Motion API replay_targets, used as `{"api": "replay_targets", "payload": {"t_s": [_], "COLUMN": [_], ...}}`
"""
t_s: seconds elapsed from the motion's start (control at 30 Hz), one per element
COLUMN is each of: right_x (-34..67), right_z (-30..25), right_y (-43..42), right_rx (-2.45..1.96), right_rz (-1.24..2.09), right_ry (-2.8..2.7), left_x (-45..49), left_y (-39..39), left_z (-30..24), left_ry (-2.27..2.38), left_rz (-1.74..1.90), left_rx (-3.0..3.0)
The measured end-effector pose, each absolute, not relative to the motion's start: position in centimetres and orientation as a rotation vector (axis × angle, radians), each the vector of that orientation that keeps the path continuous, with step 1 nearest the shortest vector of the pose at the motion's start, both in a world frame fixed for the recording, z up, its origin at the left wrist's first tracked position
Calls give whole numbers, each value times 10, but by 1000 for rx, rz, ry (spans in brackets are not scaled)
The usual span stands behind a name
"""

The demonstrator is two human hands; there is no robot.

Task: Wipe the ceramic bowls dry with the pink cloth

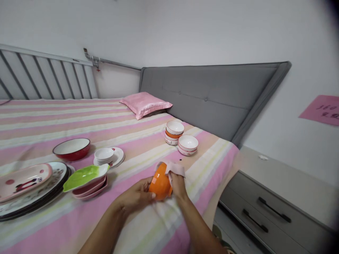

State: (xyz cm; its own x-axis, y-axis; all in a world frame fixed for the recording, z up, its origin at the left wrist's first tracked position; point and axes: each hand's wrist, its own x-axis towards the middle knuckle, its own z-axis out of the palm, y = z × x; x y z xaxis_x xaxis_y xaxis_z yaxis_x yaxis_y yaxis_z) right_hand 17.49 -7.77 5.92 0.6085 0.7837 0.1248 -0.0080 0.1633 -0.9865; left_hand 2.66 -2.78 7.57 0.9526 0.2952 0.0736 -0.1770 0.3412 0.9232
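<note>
An orange bowl (159, 184) is tipped on its side above the striped bed sheet. My left hand (139, 193) grips its left edge, with the thumb on the outer wall. On the other side, my right hand (178, 184) is closed on a pale pink cloth (177, 169) pressed at the bowl's rim; its fingers are partly hidden by the cloth and bowl. Beyond the hands stand two stacks of bowls: a taller stack (174, 127) with an orange bowl in it, and a shorter white stack (188, 144) with red rims.
Left on the bed are a red bowl (72, 150), small white dishes (104, 154), a green leaf-shaped dish (84, 178) on pink bowls (91, 191), and stacked oval plates (29, 180). A pink pillow (145, 104) lies by the grey headboard (206, 91). A drawer cabinet (280, 183) stands right.
</note>
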Motion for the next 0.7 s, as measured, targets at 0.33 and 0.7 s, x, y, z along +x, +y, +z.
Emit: {"api": "replay_targets", "payload": {"t_s": [0.33, 0.7], "right_x": [131, 141], "right_z": [65, 85], "right_y": [-102, -93], "right_rx": [-1381, -1576], "right_rz": [-176, -219], "right_ry": [-1617, -1728], "left_x": [24, 9], "left_y": [-24, -11], "left_z": [70, 66], "left_ry": [313, 368], "left_rz": [444, 259], "left_rx": [1190, 1460]}}
